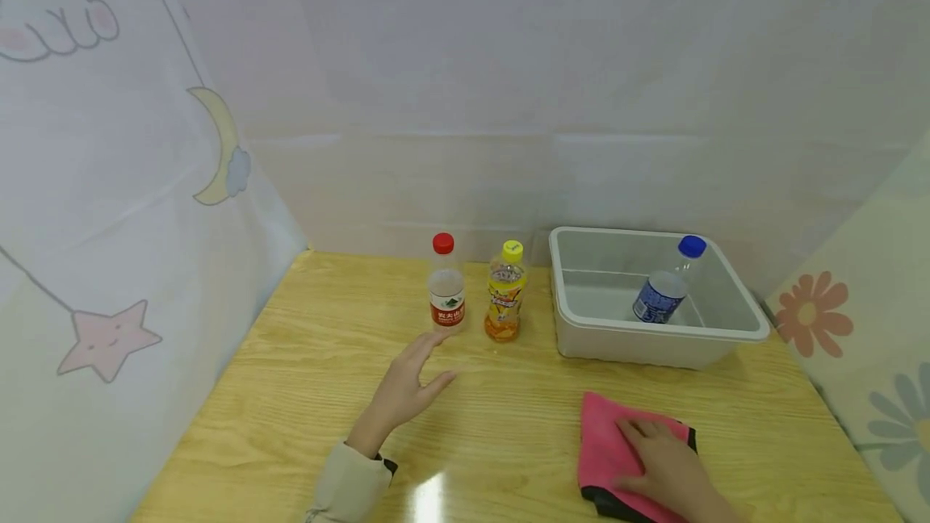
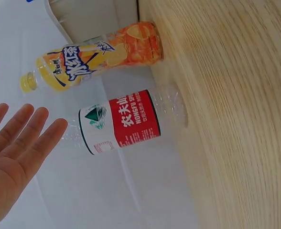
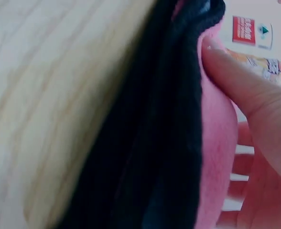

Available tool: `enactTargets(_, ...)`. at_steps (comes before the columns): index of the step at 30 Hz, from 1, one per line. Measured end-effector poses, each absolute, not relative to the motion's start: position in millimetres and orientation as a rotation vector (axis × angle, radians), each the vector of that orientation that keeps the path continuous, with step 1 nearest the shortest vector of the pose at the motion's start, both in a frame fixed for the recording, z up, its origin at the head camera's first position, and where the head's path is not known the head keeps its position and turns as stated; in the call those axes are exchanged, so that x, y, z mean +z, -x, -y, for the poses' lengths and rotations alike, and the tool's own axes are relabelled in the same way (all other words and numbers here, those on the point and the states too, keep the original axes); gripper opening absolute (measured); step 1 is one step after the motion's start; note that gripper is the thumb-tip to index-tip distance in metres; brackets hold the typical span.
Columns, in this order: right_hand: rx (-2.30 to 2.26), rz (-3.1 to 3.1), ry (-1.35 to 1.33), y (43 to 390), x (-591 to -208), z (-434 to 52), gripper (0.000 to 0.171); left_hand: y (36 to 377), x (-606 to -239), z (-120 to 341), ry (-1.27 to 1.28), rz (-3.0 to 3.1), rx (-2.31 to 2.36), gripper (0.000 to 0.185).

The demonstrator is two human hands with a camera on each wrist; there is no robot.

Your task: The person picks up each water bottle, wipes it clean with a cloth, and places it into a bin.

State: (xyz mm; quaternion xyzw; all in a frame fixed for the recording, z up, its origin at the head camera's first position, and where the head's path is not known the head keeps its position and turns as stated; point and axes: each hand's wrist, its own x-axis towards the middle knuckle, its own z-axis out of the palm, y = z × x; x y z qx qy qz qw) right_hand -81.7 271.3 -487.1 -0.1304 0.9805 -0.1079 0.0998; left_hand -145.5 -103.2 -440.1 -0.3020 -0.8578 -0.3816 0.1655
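My left hand [image 1: 403,386] is held out over the table with fingers extended and nothing in it. Just beyond its fingertips stands a clear water bottle [image 2: 119,123] with a red cap and a red-and-white label. Right of that bottle is an iced tea bottle [image 1: 504,297] with a yellow cap and some orange-brown liquid. My right hand [image 1: 661,462] rests palm down on a folded pink cloth [image 1: 603,434] with black edging. In the right wrist view, the thumb lies along the cloth's pink face and the other fingers show beyond it.
A white plastic bin [image 1: 632,345] stands at the back right of the wooden table [image 1: 291,394]. Inside it, a blue-capped bottle [image 1: 663,289] leans at a slant. White cloth backdrops [image 1: 436,103] with printed drawings hang behind the table and along both sides.
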Motion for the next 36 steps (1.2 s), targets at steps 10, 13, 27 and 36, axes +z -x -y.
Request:
enactTargets(10, -0.217, -2.939, 0.378, 83, -492, -260, 0.062, 158, -439, 113, 0.782, 2.485, -1.094, 0.055)
enactTargets(13, -0.257, -2.963, 0.381, 82, -492, -260, 0.049, 166, -437, 115, 0.745, 2.513, -1.102, 0.055)
enactTargets(27, -0.693, -3.026, 0.270, 81, -477, -263, 0.036, 205, -438, 119, 0.509, 2.364, -1.174, 0.061)
enactTargets(36, -0.837, -3.236, 0.386, 77, -469, -257, 0.032, 235, -445, 114, 0.350, 2.427, -1.375, 0.077)
